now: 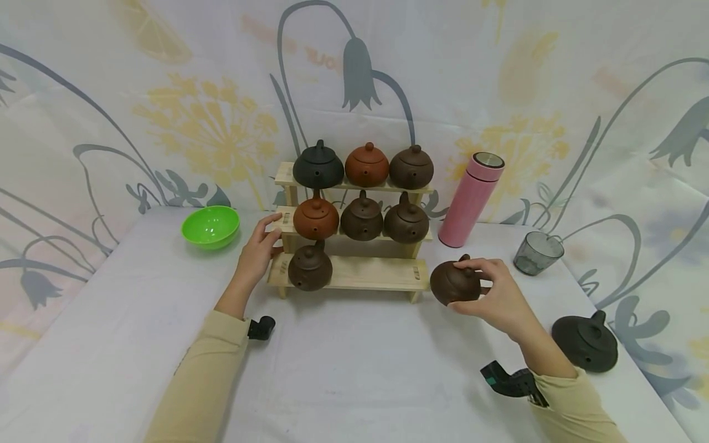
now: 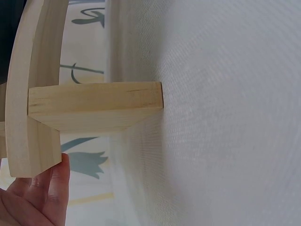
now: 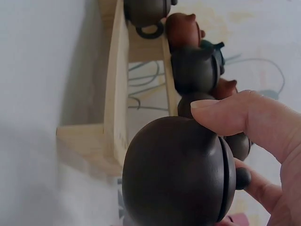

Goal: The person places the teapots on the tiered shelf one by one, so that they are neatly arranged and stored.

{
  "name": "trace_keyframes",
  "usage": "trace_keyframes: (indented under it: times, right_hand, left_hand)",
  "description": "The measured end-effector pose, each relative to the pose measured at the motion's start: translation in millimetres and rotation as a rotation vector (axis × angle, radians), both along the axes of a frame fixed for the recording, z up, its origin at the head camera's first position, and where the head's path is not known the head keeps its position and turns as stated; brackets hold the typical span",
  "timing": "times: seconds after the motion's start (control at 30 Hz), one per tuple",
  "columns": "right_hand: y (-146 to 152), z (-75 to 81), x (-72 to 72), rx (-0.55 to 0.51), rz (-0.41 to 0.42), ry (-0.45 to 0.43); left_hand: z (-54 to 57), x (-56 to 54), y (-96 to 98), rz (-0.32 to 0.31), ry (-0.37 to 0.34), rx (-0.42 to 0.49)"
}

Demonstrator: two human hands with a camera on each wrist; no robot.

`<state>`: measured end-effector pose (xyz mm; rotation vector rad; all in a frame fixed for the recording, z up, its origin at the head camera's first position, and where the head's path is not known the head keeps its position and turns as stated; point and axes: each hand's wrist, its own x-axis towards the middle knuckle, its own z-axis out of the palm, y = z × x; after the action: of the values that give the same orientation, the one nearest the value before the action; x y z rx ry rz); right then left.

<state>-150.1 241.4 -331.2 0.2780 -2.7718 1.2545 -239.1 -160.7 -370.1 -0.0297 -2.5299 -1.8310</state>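
Note:
My right hand (image 1: 496,299) pinches a dark brown teapot (image 1: 453,283) just off the right end of the lowest tier. In the right wrist view its round body (image 3: 171,174) fills the lower middle, with the thumb at its spout side and the other fingers partly hidden behind. A three-tier wooden stand (image 1: 371,272) stands in the middle of the table; my left hand (image 1: 256,251) grips the left end of its middle tier. The left wrist view has the fingers (image 2: 57,188) at that wooden end. One brown teapot (image 1: 310,268) sits at the left of the lowest tier.
Three teapots line the top tier, a black one (image 1: 318,166) leftmost; three more fill the middle tier, including an orange one (image 1: 316,218). A green bowl (image 1: 210,227) lies left. To the right are a pink thermos (image 1: 468,203), a grey glass (image 1: 537,253) and a black teapot (image 1: 585,343).

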Motion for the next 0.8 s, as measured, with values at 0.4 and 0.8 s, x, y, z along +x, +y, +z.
trace_keyframes:
  times: [0.4, 0.8]
  right_hand:
    - [-31, -1.4, -8.9, -0.056, 0.11, 0.008]
    - [-64, -5.8, -18.3, -0.076, 0.177, -0.024]
  left_hand:
    - [-0.3, 0.3, -0.4, -0.002, 0.003, -0.003]
    - [-0.7, 0.5, -0.6, 0.0, -0.002, -0.001]
